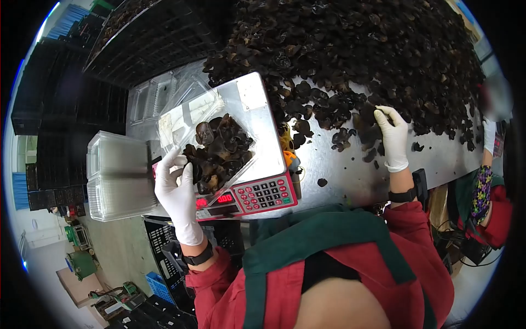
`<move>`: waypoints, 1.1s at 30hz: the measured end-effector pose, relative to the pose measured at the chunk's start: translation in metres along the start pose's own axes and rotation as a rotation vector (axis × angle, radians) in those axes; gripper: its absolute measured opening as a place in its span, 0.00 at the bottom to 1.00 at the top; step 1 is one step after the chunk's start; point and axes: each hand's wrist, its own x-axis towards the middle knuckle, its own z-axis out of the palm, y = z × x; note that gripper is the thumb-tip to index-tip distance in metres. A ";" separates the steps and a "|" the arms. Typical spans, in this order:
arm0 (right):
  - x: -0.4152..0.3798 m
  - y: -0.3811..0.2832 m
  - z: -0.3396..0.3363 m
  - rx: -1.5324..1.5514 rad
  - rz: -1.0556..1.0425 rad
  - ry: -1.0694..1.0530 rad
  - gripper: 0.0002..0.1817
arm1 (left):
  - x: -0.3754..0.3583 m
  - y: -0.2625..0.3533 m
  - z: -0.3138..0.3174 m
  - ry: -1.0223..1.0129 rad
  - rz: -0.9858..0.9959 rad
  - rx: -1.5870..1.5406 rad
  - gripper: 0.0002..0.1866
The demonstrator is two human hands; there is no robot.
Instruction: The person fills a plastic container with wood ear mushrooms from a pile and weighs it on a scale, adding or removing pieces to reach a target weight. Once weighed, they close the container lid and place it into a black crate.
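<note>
A clear plastic tray [244,170] heaped with dark wood ear mushrooms [220,156] sits tilted on the metal plate of a red weighing scale [263,196]. My white-gloved left hand [178,192] grips the tray's left edge between thumb and fingers. To the right, my gloved right hand [393,137] is at the near edge of a large pile of wood ears [350,44]. Its fingers are pinched on a dark, slightly blurred piece of wood ear [364,122]. Red digits glow on the scale's display, partly hidden by the tray and hand.
Stacked clear plastic trays [121,178] stand left of the scale, with more clear trays [153,101] behind. Black crates [150,46] rise at the back left. An orange object [291,160] lies beside the scale. Another person's gloved hand [489,134] is at the far right.
</note>
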 end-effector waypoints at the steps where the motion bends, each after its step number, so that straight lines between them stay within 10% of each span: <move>1: 0.002 -0.002 0.000 0.083 0.043 -0.018 0.09 | 0.001 0.001 0.001 0.021 0.004 -0.064 0.22; 18: 0.002 -0.148 0.110 0.611 0.415 -0.825 0.13 | -0.002 -0.017 -0.008 -0.011 0.013 -0.160 0.18; 24: -0.020 -0.202 0.165 0.508 0.064 -0.921 0.10 | -0.003 -0.008 -0.006 0.113 0.219 0.133 0.13; 28: -0.038 -0.185 0.229 0.012 -1.168 -0.651 0.17 | -0.004 -0.004 -0.008 0.133 0.256 0.111 0.17; 33: -0.046 -0.174 0.237 -0.210 -1.169 -0.756 0.28 | -0.011 -0.001 -0.008 0.050 0.263 0.071 0.20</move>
